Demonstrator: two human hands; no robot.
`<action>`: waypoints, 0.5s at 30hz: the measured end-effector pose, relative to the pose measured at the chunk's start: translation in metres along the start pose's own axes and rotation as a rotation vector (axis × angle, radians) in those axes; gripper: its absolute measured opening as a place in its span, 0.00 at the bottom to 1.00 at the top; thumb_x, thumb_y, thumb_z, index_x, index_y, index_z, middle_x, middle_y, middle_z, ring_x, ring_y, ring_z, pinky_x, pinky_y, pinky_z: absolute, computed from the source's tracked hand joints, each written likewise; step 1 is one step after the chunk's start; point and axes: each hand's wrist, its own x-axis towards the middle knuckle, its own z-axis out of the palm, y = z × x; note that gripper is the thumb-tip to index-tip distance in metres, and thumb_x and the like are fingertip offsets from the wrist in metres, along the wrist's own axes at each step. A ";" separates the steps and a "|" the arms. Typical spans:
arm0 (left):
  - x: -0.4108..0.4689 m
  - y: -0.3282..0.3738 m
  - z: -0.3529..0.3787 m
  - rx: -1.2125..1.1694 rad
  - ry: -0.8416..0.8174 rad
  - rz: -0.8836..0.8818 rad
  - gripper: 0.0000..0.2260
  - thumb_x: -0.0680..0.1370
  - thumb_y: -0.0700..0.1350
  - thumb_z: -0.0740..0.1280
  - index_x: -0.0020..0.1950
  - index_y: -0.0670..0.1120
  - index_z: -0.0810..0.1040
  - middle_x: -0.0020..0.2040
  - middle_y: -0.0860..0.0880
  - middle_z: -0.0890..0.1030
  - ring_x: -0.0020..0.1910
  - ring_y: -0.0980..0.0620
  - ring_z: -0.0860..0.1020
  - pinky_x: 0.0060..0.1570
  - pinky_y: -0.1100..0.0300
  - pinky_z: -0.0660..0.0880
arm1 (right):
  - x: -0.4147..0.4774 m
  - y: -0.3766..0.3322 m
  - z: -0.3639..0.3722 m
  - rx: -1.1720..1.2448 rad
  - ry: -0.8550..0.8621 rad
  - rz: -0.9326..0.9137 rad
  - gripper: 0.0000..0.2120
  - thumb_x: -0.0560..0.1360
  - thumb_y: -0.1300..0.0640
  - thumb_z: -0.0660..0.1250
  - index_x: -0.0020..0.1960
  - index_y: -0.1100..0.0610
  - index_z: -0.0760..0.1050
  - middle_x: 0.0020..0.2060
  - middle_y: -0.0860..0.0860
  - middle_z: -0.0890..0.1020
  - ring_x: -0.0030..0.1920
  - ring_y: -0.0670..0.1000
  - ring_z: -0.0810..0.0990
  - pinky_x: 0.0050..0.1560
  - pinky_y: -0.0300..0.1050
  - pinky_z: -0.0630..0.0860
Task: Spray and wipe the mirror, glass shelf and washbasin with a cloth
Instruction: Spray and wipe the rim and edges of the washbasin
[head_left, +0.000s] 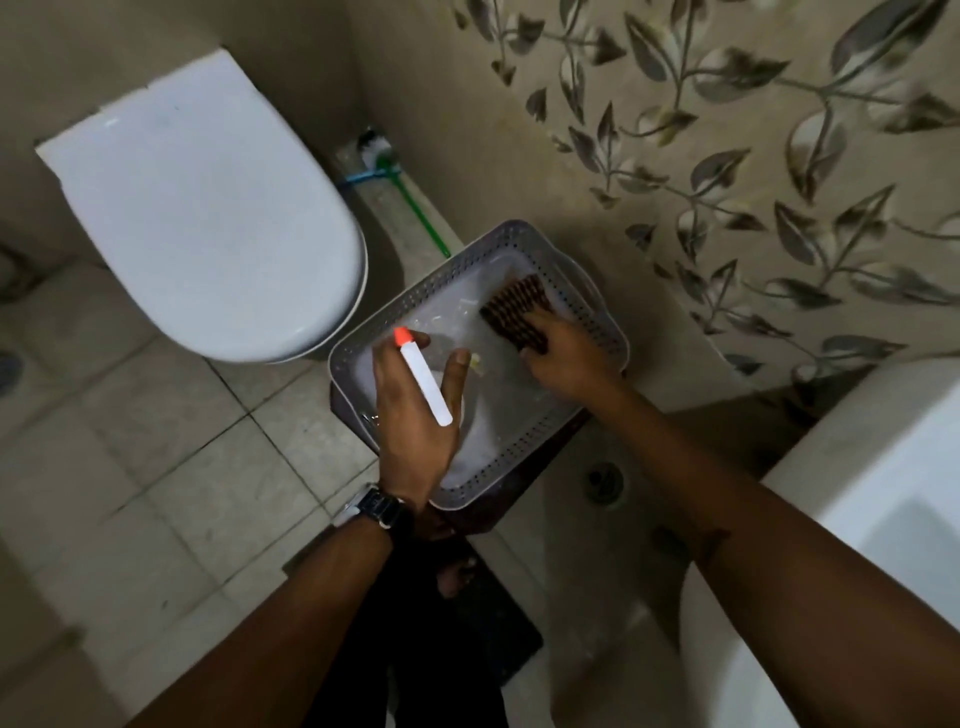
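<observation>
A grey perforated basket (597, 306) sits on a dark stool beside the patterned wall. My left hand (410, 415) is closed around a spray bottle whose white head with an orange nozzle (423, 382) shows above my fingers; the pale bottle body is mostly hidden under the hand. My right hand (566, 358) grips a dark checked cloth (517, 309) that lies inside the basket at its far side. The white washbasin (893, 467) shows only as a rim at the right edge. Mirror and glass shelf are out of view.
A white toilet (208, 223) with its lid down stands to the left. A green-handled toilet brush (415, 208) leans in the corner behind it. A floor drain (602, 480) lies right of the stool. A dark mat (493, 623) lies by my bare foot on the tiled floor.
</observation>
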 end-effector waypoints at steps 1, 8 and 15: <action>-0.002 -0.001 0.001 -0.006 -0.007 -0.002 0.18 0.81 0.51 0.70 0.60 0.37 0.75 0.56 0.46 0.77 0.56 0.51 0.74 0.60 0.75 0.63 | -0.003 0.000 -0.002 0.027 0.001 0.036 0.24 0.78 0.60 0.66 0.74 0.56 0.70 0.73 0.55 0.73 0.72 0.58 0.71 0.73 0.52 0.69; -0.006 -0.002 0.008 -0.003 -0.022 0.000 0.20 0.77 0.49 0.76 0.60 0.38 0.74 0.55 0.48 0.74 0.54 0.61 0.69 0.60 0.76 0.63 | -0.024 0.003 -0.009 0.133 0.003 0.129 0.23 0.80 0.58 0.66 0.75 0.57 0.70 0.74 0.56 0.72 0.74 0.56 0.70 0.72 0.45 0.65; -0.006 -0.020 0.008 0.035 -0.138 0.017 0.27 0.73 0.48 0.80 0.65 0.39 0.73 0.60 0.43 0.77 0.61 0.46 0.76 0.65 0.53 0.74 | -0.043 -0.006 -0.014 0.160 -0.012 0.121 0.20 0.82 0.58 0.63 0.74 0.58 0.71 0.72 0.55 0.73 0.72 0.56 0.71 0.66 0.39 0.65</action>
